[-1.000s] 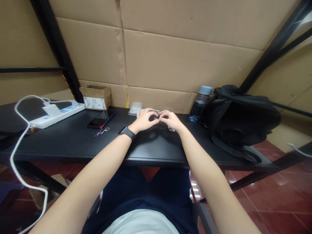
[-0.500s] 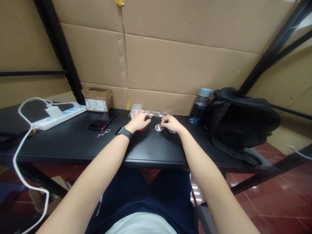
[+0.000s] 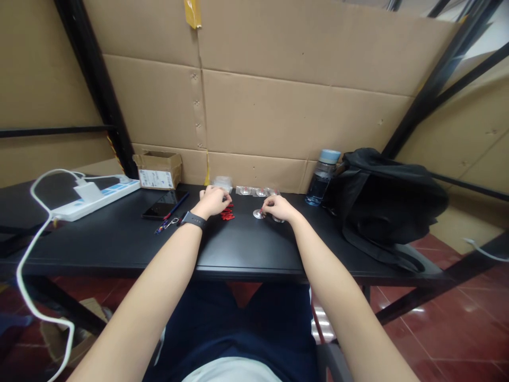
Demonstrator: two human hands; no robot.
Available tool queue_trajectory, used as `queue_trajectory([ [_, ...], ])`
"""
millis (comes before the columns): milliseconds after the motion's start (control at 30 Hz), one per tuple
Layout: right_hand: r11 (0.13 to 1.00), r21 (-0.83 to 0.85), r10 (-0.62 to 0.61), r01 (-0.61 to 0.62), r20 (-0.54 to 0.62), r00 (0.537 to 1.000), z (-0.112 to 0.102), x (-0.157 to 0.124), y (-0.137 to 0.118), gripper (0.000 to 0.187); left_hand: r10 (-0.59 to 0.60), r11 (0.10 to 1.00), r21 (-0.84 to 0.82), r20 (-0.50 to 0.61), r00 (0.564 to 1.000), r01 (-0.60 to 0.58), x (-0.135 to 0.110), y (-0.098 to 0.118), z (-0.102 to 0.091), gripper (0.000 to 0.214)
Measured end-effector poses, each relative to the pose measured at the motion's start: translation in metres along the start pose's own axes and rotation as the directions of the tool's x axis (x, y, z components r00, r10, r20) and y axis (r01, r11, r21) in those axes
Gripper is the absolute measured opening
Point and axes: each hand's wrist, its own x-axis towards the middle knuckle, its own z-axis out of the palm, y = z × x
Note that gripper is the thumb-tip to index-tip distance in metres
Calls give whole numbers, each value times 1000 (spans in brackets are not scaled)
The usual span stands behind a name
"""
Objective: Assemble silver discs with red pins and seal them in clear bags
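My left hand (image 3: 213, 201), a dark watch on its wrist, rests curled on the black table (image 3: 119, 239) with its fingertips at a small pile of red pieces (image 3: 227, 213). My right hand (image 3: 277, 208) lies further right, fingers bent and pinched on a small round silver disc (image 3: 258, 214) that sits on the table. A row of small clear packets (image 3: 256, 191) lies just behind both hands by the cardboard wall. A crumpled clear bag (image 3: 221, 183) sits behind my left hand.
A phone (image 3: 163, 204), a pen and a key ring lie left of my left hand. A white power strip (image 3: 97, 193) with charger and cable is at far left, beside a small cardboard box (image 3: 158, 170). At right stand a blue water bottle (image 3: 321, 178) and a black backpack (image 3: 392, 199).
My hands, joined together over something small a second ago, have parted. The silver disc now lies on the table under my right fingers, and red pieces show by my left hand.
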Motion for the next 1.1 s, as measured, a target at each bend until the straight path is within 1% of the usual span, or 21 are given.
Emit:
queue_trajectory([
  [67, 999, -12, 32, -32, -29, 999, -2, -2, -1, 11, -11, 1000, 20, -6, 1000, 11, 0, -3, 1, 15],
  [100, 999, -20, 38, -39, -54, 998, -4, -3, -1, 10, -17, 999, 36, 11, 1000, 16, 0, -4, 1, 16],
  [167, 999, -26, 40, -42, -98, 994, -10, -4, 0, 7, -35, 997, 76, 81, 996, 29, 0, -5, 0, 17],
  [200, 999, -18, 47, -49, -101, 994, -14, -6, 3, 7, -46, 995, 97, 117, 992, 35, 0, -5, 1, 17],
  [267, 996, 20, 85, -84, -51, 995, -23, -9, 9, 14, -70, 991, 123, 150, 986, 51, 1, -4, 2, 20],
  [333, 993, 53, 103, -105, 43, 994, -34, -13, 17, 32, -87, 989, 131, 126, 988, 70, 1, -2, 4, 27],
  [400, 993, 60, 89, -99, 158, 983, -44, -18, 25, 50, -92, 988, 132, 86, 992, 80, 1, 0, 8, 33],
  [467, 992, 56, 92, -109, 242, 966, -51, -23, 31, 62, -91, 988, 131, 57, 994, 82, 1, 3, 12, 26],
  [533, 990, 49, 117, -134, 268, 956, -55, -25, 34, 67, -86, 989, 120, 37, 996, 82, 1, 4, 16, 17],
  [633, 989, 39, 131, -146, 256, 958, -57, -26, 36, 65, -81, 992, 99, 13, 997, 79, 1, 5, 20, 12],
  [767, 990, 62, 103, -124, 267, 958, -56, -25, 36, 62, -74, 993, 96, 12, 997, 73, 1, 3, 24, 9],
  [867, 989, 92, 85, -114, 272, 959, -54, -24, 35, 59, -74, 993, 96, 13, 997, 73, 1, 4, 26, 11],
  [967, 987, 109, 81, -115, 281, 956, -53, -23, 34, 56, -64, 994, 90, -1, 998, 64, 0, 6, 24, 11],
  [1100, 989, 95, 80, -111, 283, 956, -50, -22, 33, 51, -69, 996, 54, -9, 998, 69, 0, 14, 16, 14],
])
